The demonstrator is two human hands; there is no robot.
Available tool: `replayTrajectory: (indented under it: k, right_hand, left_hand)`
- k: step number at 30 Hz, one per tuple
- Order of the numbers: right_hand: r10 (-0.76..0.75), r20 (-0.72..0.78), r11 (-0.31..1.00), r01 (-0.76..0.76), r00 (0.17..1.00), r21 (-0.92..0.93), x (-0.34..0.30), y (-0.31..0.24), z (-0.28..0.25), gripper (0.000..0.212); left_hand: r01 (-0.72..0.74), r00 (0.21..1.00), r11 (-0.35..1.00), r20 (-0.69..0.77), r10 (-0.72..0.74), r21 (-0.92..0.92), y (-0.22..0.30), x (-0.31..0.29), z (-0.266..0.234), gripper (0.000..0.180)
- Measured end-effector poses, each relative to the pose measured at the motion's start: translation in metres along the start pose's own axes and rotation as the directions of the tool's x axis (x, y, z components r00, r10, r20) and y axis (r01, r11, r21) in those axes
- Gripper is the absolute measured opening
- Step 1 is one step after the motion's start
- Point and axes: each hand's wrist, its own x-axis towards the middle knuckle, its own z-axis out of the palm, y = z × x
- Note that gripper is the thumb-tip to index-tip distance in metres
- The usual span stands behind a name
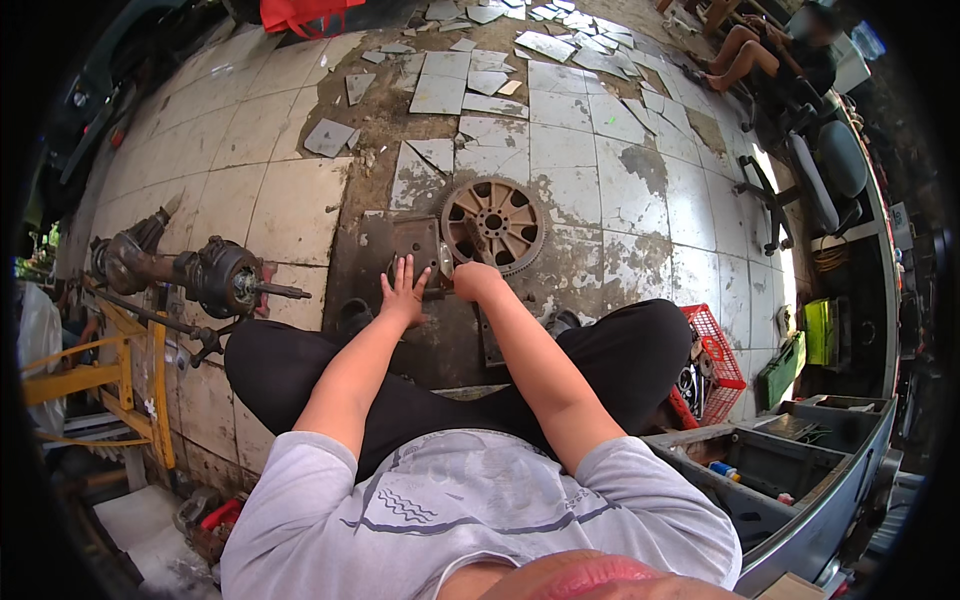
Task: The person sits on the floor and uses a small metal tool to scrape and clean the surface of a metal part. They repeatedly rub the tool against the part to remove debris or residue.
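Observation:
My left hand [403,291] lies with its fingers spread on a flat, greyish-brown metal block [414,236]. Close beside it, my right hand [473,281] is closed in a fist at the near edge of a rusty toothed flywheel [508,222]. A dark, narrow shape runs from that fist over the flywheel; I cannot make out what it is. The flywheel has a spoked middle with a round hole, and it leans or rests against the block's right side. My fingers hide part of the block's near end.
A greasy axle part [225,277] lies at left, near a yellow metal frame [100,380]. By my right knee stands a red plastic crate [717,350] with metal parts, then a metal tray [760,455]. Broken tiles [440,85] litter the far floor. Another person [770,55] sits far right.

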Motion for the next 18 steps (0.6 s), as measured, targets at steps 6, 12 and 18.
replayTrajectory:
  k: [6,12,18]
  right_hand:
    - [0.0,-0.031,1.0,-0.001,1.0,-0.027,0.0,-0.007,0.018,0.034]
    - [-0.025,-0.053,0.999,0.024,0.998,-0.022,0.002,-0.002,0.018,0.03]
    - [-0.055,-0.057,0.998,0.053,0.997,-0.023,0.002,-0.005,0.005,0.029]
  left_hand:
    - [-0.003,0.998,1.0,-0.063,0.004,0.014,-0.007,0.007,0.015,0.125]
    - [-0.005,0.999,1.0,-0.049,0.005,0.002,-0.002,0.005,0.008,0.125]
    - [0.006,0.999,1.0,-0.051,-0.005,0.027,-0.006,0.006,0.012,0.125]
